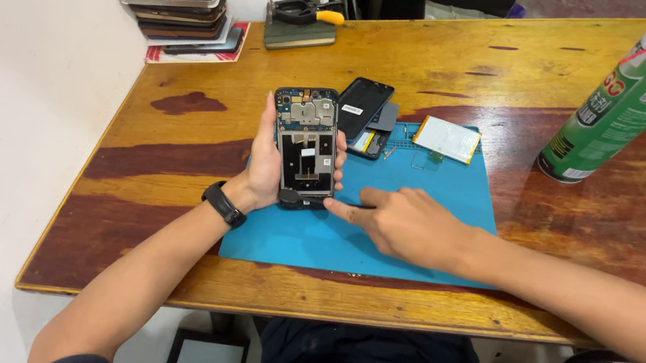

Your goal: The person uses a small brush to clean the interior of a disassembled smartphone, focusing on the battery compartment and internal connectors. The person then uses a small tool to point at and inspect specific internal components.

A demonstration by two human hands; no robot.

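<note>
On a wooden table [433, 64], over a blue mat [435, 194], the left hand [266, 171] grips an opened phone [307, 146] upright, fingers wrapped round its edges. The right hand [403, 223] pinches a thin tool [357, 205] at the phone's bottom edge. A spray can [628, 99] stands near.

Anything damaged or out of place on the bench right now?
Only the wooden table: its varnish is worn into dark patches. The opened phone in the left hand and loose parts on the blue mat look orderly.

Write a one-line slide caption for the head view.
Left hand holds an opened phone above a blue mat; right hand touches its bottom edge.
</note>
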